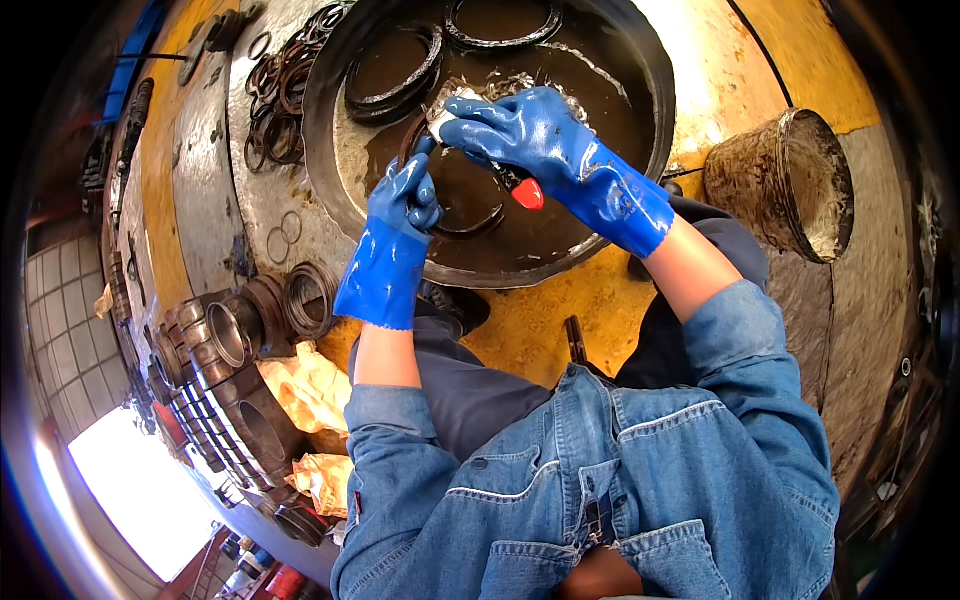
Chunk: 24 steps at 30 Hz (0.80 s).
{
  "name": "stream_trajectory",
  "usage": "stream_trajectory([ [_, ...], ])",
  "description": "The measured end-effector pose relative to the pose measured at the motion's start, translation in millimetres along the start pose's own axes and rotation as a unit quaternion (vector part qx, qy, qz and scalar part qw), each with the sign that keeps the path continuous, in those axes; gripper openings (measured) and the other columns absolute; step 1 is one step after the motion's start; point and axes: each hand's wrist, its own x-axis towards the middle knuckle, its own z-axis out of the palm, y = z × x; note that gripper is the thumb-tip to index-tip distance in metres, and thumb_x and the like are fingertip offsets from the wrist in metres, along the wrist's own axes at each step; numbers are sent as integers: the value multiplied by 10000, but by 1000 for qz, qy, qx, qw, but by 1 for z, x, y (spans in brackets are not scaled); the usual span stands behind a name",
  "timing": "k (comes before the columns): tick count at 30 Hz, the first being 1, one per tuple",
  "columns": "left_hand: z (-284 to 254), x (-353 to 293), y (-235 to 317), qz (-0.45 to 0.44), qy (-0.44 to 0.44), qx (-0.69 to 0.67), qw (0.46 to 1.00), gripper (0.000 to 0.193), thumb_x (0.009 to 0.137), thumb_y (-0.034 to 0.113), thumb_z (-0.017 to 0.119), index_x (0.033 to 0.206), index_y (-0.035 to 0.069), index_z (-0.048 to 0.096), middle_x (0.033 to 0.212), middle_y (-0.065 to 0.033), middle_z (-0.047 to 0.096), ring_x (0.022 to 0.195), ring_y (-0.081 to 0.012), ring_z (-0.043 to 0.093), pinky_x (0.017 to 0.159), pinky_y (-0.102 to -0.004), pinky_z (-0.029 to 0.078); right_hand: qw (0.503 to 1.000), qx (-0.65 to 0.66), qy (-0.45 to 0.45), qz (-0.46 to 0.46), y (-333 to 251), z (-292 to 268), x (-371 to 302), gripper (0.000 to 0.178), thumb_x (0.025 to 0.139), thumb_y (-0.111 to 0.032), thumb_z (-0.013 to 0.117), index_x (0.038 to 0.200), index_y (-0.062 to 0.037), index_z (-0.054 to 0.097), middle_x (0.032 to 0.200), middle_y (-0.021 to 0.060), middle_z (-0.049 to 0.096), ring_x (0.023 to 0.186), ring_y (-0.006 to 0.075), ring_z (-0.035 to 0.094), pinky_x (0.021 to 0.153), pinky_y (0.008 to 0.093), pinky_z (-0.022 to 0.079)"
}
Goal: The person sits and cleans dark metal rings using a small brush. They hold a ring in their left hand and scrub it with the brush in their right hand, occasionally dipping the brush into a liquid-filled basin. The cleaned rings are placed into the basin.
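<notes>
Both my hands wear blue rubber gloves, over a wide, dark round basin (655,100) of murky liquid. My right hand (540,135) is closed around a brush (526,194) with a dark, red-tipped handle. Its pale head is partly covered by my fingers and meets the ring's upper side. My left hand (402,195), fingers curled, grips a thin brown ring (407,143). The ring's lower arc dips toward the liquid, and part of it is hidden behind my hands. Farther back in the basin lie dark rings (436,62) and another large ring (500,43).
A grimy bucket (760,185) lies tilted at the right. Left of the basin is a pile of dark rings (275,100), with two thin rings (284,234) nearer me. Metal cylinders (235,330) and crumpled orange-tan paper (305,385) sit at the lower left.
</notes>
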Motion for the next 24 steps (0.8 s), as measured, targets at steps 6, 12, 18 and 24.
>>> stream_trajectory([
  [6,-4,-2,6,22,-51,-45,997,470,1082,205,627,1519,50,547,647,37,501,447,-73,351,470,-266,280,979,70,-57,185,26,0,-18,354,886,-140,776,1231,-220,758,1234,31,777,1006,289,777,882,392,627],
  [12,-5,-2,7,62,-48,-64,995,465,1083,187,633,1518,52,539,640,38,482,457,-76,346,479,-270,268,778,202,-222,552,6,11,-19,313,907,-295,771,1155,-109,815,1112,81,823,1026,184,770,954,333,598],
  [18,-4,-3,6,98,-35,-51,993,457,1088,192,632,1516,59,542,661,37,486,463,-80,344,509,-271,287,637,376,-243,627,-28,11,-26,391,876,-403,729,1040,-52,787,923,107,746,865,174,665,826,362,540],
  [24,-6,2,1,125,-34,-53,990,449,1098,222,625,1512,67,550,716,28,564,512,-81,399,538,-267,320,568,585,-95,572,-47,3,-33,415,872,-423,780,1078,-65,818,936,99,764,883,164,687,826,318,532],
])
